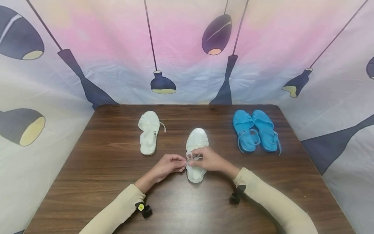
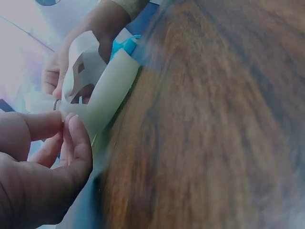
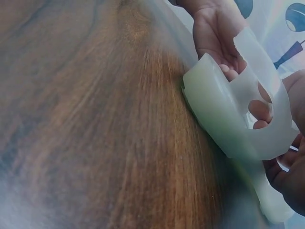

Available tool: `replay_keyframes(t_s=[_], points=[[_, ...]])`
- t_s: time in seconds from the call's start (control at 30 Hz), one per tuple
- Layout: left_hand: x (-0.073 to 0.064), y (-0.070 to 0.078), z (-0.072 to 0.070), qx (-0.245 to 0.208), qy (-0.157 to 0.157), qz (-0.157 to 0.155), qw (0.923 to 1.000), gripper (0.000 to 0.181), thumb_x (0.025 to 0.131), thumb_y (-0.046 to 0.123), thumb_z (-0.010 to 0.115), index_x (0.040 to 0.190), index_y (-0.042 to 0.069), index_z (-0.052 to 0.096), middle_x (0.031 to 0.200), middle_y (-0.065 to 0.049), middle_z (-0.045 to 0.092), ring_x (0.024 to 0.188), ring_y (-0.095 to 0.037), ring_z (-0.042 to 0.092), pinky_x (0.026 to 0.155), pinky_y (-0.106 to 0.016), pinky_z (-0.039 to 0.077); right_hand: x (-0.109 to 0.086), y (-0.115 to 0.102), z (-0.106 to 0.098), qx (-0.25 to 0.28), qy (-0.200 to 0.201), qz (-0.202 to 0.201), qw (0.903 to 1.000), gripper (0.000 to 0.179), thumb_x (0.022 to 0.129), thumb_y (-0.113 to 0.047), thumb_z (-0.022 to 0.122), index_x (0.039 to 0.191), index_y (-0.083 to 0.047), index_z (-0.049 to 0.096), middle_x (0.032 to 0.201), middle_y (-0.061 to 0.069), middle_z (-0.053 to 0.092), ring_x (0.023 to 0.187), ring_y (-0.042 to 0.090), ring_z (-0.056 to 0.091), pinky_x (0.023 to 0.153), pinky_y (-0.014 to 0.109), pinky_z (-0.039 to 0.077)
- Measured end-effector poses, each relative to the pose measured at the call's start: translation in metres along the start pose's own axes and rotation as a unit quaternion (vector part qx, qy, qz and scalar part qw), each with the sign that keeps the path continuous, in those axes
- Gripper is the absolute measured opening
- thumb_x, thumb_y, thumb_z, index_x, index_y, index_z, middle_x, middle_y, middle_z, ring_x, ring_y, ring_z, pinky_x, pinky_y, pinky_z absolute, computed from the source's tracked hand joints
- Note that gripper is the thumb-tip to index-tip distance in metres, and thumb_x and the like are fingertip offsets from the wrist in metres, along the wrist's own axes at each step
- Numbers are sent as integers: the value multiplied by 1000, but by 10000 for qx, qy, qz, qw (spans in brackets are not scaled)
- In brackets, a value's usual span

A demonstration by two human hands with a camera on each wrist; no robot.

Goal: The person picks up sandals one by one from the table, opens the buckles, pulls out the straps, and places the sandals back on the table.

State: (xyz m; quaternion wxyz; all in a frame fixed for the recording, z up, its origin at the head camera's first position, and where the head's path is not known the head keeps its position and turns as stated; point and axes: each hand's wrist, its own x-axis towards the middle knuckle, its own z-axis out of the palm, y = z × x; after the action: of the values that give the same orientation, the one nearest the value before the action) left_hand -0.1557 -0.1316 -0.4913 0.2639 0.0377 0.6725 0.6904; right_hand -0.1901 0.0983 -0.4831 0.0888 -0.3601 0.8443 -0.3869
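Note:
A white jelly sandal (image 1: 197, 138) lies upright near the middle of the table, toe pointing away. My left hand (image 1: 169, 166) is at its left side, with thumb and fingertips pinching the strap beside a small metal buckle (image 2: 56, 104). From the right my right hand (image 1: 211, 159) reaches over the sandal and holds the strap (image 1: 189, 155) by the buckle between thumb and fingers. In the right wrist view the pale heel part (image 3: 269, 109) stands in front of both hands and hides some of the fingertips.
Another white sandal (image 1: 148, 143) stands farther back on the left, its thin strap sticking out. Two blue sandals (image 1: 247, 144) sit side by side at the back right. The brown wooden table (image 1: 102, 182) ends at a cloth backdrop (image 1: 187, 74) printed with lamps.

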Motion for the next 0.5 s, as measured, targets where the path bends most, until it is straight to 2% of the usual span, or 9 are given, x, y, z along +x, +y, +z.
replay_keyframes(t_s=[0.17,0.4,0.5], points=[[-1,2,3,-35,73,78,9999,20,98,-1,63,110,-16,65,88,-1,68,80,-7,65,73,-20,58,0,0,0,-11,38,65,10000,13,87,-21,82,94,-13,74,85,-8,70,82,6,61,81,27,54],[-1,3,11,-61,505,171,9986,17,95,-5,63,106,-18,65,82,0,68,75,-6,64,69,-18,56,1,-1,0,12,-19,23,10000,17,88,-22,82,99,-11,77,89,-7,73,84,6,62,82,26,54],[-2,2,13,69,715,218,9972,19,95,-4,64,107,-19,66,82,0,70,75,-5,63,69,-18,56,2,-1,1,-38,-15,-4,10000,19,87,-22,82,101,-10,77,90,-6,73,83,6,62,80,26,54]])
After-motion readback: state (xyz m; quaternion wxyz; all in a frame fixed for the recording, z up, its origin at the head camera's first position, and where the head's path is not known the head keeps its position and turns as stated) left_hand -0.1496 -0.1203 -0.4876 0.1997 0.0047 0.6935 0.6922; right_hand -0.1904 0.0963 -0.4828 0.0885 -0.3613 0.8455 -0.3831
